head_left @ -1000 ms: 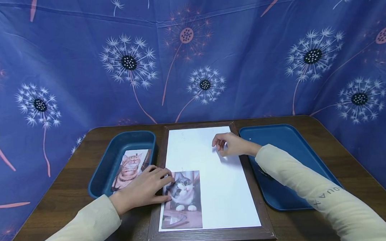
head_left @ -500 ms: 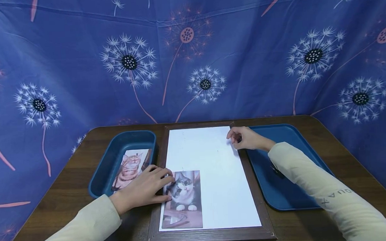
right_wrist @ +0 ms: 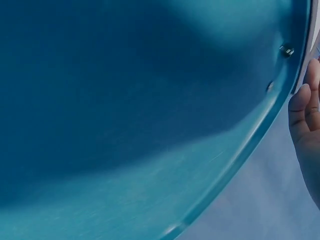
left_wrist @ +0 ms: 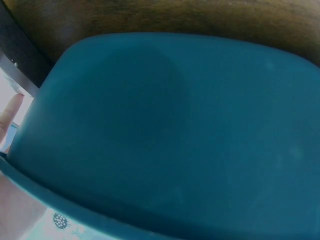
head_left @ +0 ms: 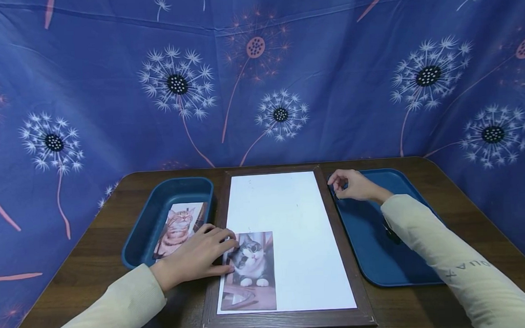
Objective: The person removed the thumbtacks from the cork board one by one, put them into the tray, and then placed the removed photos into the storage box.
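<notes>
My left hand (head_left: 200, 255) rests on the left edge of a grey-and-white cat photo (head_left: 251, 272), its fingers spread. That photo lies at the lower left of a white board (head_left: 308, 260) with a dark wooden frame (head_left: 287, 322). Over the far left corner of a flat blue tray (head_left: 381, 271), my right hand (head_left: 356, 185) hovers with loosely bent fingers and nothing visible in them. Two small shiny pieces, one a clear bit (right_wrist: 286, 50), lie by the tray's rim near the right thumb (right_wrist: 300, 102) in the right wrist view.
Left of the frame stands a deeper blue bin (head_left: 135, 238) holding an orange cat photo (head_left: 177, 229). A small dark object (head_left: 390, 233) in the tray is partly hidden by the right sleeve. Tiny marks (head_left: 297, 205) show on the board. A blue dandelion cloth (head_left: 331, 131) hangs behind the table.
My right hand has moved right, from above the white board across the frame to the tray's far left corner. The left hand and the cat photo under it have stayed in place.
</notes>
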The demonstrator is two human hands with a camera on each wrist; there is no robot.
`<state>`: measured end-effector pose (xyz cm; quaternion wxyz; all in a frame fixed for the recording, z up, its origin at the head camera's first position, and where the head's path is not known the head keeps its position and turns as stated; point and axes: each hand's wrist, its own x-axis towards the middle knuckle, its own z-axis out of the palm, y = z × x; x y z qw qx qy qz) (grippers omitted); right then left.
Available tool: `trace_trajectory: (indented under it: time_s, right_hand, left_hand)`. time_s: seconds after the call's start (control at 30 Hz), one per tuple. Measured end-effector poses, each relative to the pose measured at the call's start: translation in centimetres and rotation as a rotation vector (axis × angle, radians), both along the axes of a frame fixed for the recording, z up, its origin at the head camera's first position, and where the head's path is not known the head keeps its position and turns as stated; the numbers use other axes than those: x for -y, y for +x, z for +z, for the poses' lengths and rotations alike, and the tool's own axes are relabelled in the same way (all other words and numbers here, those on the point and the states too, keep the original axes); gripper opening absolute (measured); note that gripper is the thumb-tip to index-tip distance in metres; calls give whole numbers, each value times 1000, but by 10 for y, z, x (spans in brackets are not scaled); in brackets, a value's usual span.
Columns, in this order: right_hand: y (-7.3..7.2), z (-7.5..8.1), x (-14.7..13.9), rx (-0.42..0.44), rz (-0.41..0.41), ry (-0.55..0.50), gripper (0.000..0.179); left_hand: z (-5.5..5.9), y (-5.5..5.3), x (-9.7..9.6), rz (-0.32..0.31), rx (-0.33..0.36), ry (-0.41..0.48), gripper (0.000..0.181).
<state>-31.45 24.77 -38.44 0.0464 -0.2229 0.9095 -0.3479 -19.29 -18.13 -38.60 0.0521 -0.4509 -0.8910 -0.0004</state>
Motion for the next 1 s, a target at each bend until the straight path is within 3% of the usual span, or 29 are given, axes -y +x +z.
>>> trace_trajectory:
  time_s: [0.53,1.0]
  right_hand:
    - [1,-11,-25,56,-64,55,25]
    - [2,-14,-34,100,-52,16,25]
  left_hand:
    - [-1,-1,1,-5,-9,1,49]
    - [-2,-1,1,-3,2,-4,49]
